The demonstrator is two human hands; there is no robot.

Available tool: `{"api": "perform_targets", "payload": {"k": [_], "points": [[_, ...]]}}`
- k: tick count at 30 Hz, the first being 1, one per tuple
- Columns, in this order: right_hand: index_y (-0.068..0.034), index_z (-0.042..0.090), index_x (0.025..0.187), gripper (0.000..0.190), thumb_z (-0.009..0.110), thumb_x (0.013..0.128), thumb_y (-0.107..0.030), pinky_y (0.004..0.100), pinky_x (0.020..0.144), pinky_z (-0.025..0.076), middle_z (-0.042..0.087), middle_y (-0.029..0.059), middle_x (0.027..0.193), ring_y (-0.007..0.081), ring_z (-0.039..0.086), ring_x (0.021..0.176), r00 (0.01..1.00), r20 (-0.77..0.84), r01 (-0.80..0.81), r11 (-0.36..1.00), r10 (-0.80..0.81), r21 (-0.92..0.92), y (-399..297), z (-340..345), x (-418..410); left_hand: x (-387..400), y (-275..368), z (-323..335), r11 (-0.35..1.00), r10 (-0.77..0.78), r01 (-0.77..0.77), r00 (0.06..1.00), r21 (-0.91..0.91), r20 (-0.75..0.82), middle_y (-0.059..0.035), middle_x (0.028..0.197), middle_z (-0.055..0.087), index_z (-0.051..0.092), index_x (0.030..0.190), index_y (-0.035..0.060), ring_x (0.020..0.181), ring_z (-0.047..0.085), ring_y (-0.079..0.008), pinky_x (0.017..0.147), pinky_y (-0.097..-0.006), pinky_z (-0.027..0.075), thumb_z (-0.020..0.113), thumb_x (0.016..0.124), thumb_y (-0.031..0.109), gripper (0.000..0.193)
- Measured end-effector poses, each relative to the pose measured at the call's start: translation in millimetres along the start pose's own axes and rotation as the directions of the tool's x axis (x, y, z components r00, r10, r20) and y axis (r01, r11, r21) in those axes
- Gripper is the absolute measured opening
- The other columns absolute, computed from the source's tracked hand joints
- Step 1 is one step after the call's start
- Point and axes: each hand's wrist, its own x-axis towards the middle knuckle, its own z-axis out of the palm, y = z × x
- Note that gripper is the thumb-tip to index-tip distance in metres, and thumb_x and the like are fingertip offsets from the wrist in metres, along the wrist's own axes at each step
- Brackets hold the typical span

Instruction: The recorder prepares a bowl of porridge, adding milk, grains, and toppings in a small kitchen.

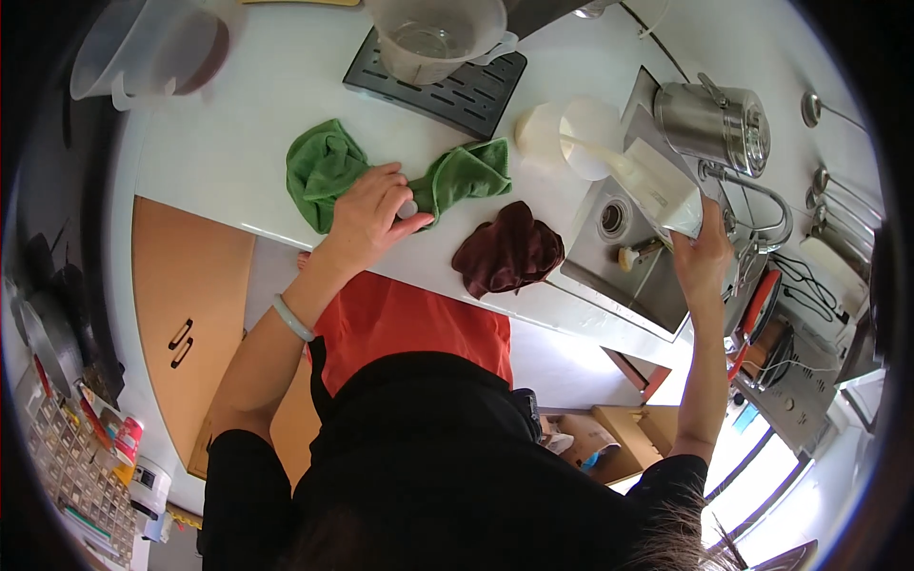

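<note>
My right hand (705, 251) grips the base of a white carton (660, 187) that is tipped over the sink's far corner. From its spout a cream-coloured stream runs into a translucent white container (540, 137) on the counter. My left hand (371, 214) rests by a green cloth (325, 175), with a small round whitish cap (407, 209) between thumb and fingers. The cloth lies crumpled on both sides of that hand, partly hidden by it. Nearer the front edge, between my hands, sits a bunched dark brown cloth (508, 250).
A translucent measuring jug (439, 46) stands on a black slotted drip tray (475, 93). Another clear jug (153, 53) is at the far left. The sink (653, 285) holds a brush (635, 255); beside it are a faucet (775, 196) and a lidded steel pot (703, 121).
</note>
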Motion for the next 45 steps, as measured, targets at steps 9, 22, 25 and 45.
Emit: {"api": "perform_targets", "payload": {"k": [9,22,25,45], "points": [[-0.004,0.054,0.106,0.035,0.066,0.073,-0.007,0.0377,0.063,0.050,0.059,0.0152,0.093,0.0349,0.061,0.079,0.999,0.041,0.017,0.993,-0.013,-0.120,2.6,-7.5,-1.5,-2.0,-0.6,-1.1,0.995,-0.037,0.035,0.999,-0.090,-0.015,-0.0084,0.086,0.057,0.050,0.081,0.0057,0.085,0.058,-0.0267,0.069,-0.0337,0.050,0.082,0.057,0.018,0.042],[-0.004,0.054,0.106,0.036,0.063,0.071,-0.002,0.0377,0.065,0.049,0.059,0.0146,0.093,0.0350,0.061,0.079,0.997,0.047,0.060,0.991,-0.055,-0.122,-8.0,-14.2,3.8,52.9,83.1,49.4,0.912,-0.079,0.045,0.995,-0.408,-0.067,-0.0153,0.116,0.052,0.049,0.083,0.0065,0.089,0.058,-0.0283,0.067,-0.0341,0.051,0.078,0.065,0.026,0.039],[-0.004,0.054,0.105,0.035,0.063,0.071,-0.002,0.0375,0.065,0.049,0.059,0.0145,0.093,0.0349,0.061,0.079,0.997,0.051,0.069,0.987,-0.062,-0.147,-6.0,-14.5,4.0,58.3,92.4,69.6,0.896,-0.092,0.084,0.996,-0.436,0.001,-0.0177,0.119,0.048,0.049,0.083,0.0045,0.089,0.057,-0.0285,0.067,-0.0331,0.051,0.074,0.070,0.026,0.036],[-0.003,0.054,0.104,0.034,0.066,0.072,-0.003,0.0366,0.061,0.048,0.060,0.0152,0.086,0.0353,0.061,0.076,0.992,0.085,0.107,0.977,-0.092,-0.186,0.9,-19.8,4.0,59.5,121.5,112.6,0.860,-0.057,0.059,0.998,-0.506,0.019,-0.0193,0.116,0.045,0.049,0.083,0.0002,0.092,0.056,-0.0267,0.072,-0.0325,0.050,0.071,0.074,0.027,0.036]]}}
